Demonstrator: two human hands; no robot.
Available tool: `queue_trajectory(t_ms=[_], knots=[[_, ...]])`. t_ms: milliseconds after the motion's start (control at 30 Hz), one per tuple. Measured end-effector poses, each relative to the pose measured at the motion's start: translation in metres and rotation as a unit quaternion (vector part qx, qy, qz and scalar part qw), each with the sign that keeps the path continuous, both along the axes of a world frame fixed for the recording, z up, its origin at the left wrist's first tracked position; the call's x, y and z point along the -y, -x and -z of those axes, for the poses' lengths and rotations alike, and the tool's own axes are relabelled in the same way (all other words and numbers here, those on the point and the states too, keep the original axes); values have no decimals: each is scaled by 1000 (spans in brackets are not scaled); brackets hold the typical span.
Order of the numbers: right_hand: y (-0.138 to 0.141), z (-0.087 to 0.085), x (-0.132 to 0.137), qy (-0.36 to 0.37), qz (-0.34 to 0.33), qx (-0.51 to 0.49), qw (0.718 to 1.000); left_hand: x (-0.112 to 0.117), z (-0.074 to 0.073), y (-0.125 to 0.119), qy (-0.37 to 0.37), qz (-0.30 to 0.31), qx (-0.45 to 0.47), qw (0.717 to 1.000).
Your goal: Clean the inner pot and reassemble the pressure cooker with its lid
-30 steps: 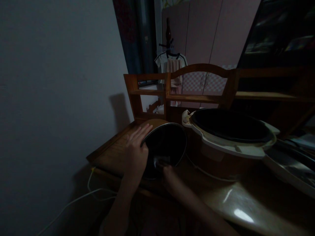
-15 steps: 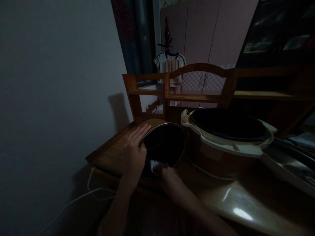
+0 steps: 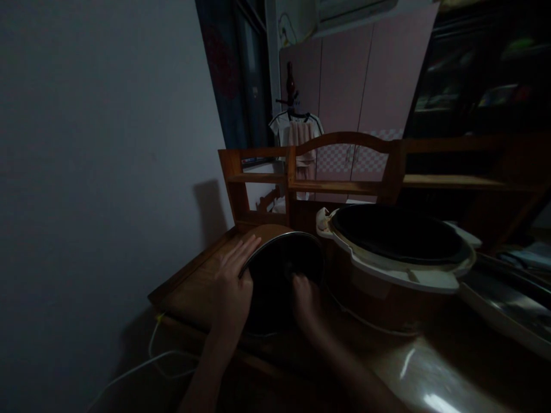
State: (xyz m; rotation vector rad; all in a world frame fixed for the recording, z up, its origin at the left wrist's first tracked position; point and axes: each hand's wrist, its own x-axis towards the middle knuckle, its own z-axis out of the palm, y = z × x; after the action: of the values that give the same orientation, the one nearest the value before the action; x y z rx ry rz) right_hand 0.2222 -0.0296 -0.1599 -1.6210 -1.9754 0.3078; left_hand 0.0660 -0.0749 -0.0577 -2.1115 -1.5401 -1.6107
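A round dark inner pot (image 3: 275, 269) with a metal rim lies tilted on its side on the wooden table (image 3: 193, 287). My left hand (image 3: 232, 281) rests flat against its outer left wall, fingers stretched out. My right hand (image 3: 303, 298) reaches into the pot's mouth, fingers curled; the dim light hides what they hold. To the right stands a white-rimmed rice cooker body (image 3: 396, 264) with its lid open.
A wooden shelf rack (image 3: 310, 178) stands behind the pot. The cooker's open lid (image 3: 508, 298) lies at the right. A white cable (image 3: 142, 361) hangs off the table's left front edge. A grey wall fills the left side.
My right hand has moved up and deeper into the pot; the pale cloth seen under it earlier no longer shows. The left hand stays on the pot's side.
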Motion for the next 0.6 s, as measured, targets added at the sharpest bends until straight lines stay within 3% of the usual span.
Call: queue_trajectory(t_ms=[167,333,467,600], knots=[[31,4,-5,46,-11,85,995,1,3,-1,-1,-1,-11,1000],[56,6,7,65,-65,101,991,-1,3,-1,-9,-4,-10,1000],[57,4,19,47,-106,66,991,1,1,-2,-5,2,-8,1000],[48,-1,18,39,-102,5,994,1,0,-3,-6,4,-10,1000]])
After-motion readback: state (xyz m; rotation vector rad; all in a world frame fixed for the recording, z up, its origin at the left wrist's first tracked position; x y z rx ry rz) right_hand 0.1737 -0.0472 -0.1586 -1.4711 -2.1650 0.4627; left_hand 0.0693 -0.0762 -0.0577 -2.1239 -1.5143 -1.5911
